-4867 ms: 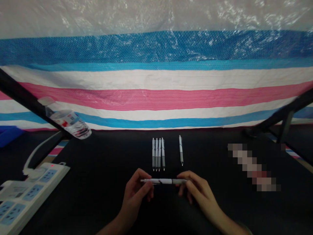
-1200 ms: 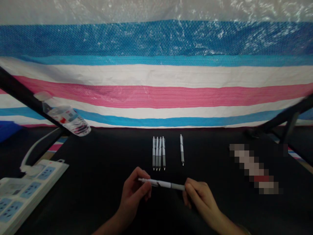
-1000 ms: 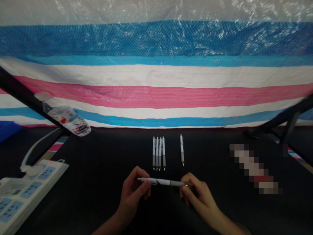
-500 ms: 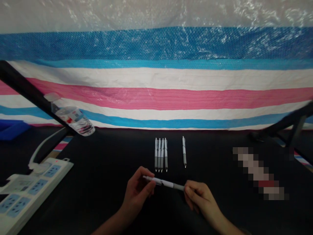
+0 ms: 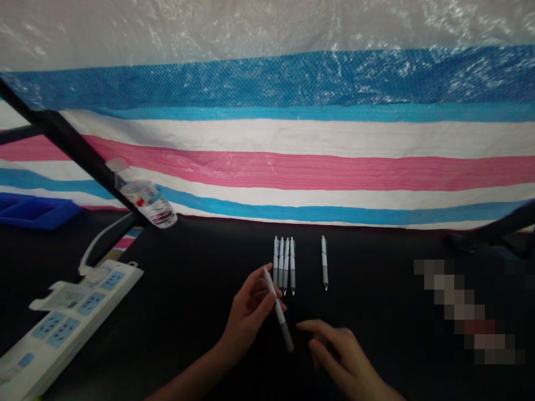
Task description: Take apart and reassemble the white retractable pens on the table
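A white pen with a grey grip [image 5: 281, 314] is pinched in my left hand [image 5: 253, 306], its grip end slanting down to the right. My right hand [image 5: 336, 353] is just right of that pen, not touching it, with the index finger stretched out and apart from the thumb. Beyond my hands, several similar pens [image 5: 286, 256] lie side by side in a row on the black table [image 5: 209, 267], partly covered by my left fingers. One more pen [image 5: 325, 262] lies by itself to their right.
A white power strip [image 5: 83, 320] with a plugged-in cable is at the left. Behind it are a clear bottle [image 5: 152, 203], a blue tray [image 5: 45, 214] and a black bar [image 5: 79, 145]. A pixelated object [image 5: 468, 312] lies at the right. A striped sheet [image 5: 292, 170] hangs behind.
My right hand has let go of the pen's grip end and its fingers have spread. The pen in my left hand has turned to point more downward. The whole view has shifted slightly.
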The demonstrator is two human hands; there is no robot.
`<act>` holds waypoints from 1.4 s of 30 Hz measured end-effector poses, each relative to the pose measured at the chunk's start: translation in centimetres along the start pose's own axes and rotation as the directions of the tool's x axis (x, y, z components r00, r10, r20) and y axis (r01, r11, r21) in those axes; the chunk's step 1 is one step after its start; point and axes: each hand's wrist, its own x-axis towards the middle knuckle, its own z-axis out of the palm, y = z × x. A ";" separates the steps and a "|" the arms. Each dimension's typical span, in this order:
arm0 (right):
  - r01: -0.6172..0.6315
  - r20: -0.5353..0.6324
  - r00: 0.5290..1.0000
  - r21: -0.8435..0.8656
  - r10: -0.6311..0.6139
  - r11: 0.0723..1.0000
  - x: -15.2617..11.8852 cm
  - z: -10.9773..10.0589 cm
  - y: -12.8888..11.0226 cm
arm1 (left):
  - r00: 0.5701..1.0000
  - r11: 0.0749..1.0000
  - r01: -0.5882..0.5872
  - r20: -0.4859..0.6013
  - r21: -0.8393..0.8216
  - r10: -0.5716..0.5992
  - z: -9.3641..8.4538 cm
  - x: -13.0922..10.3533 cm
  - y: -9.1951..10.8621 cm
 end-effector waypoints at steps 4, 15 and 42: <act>-0.024 -0.035 0.999 0.006 0.024 1.000 -0.2 -0.1 0.0 | 1.000 1.000 0.012 -0.010 0.017 -0.012 0.0 0.2 0.3; -0.017 -0.050 0.999 0.035 0.018 0.999 -0.2 0.1 0.2 | 0.997 1.000 0.012 -0.070 0.016 -0.010 -0.1 0.6 0.3; -0.005 -0.146 0.989 -0.016 0.003 1.000 0.3 -0.9 0.2 | 0.993 0.998 0.058 -0.109 0.026 -0.055 -0.4 0.7 0.6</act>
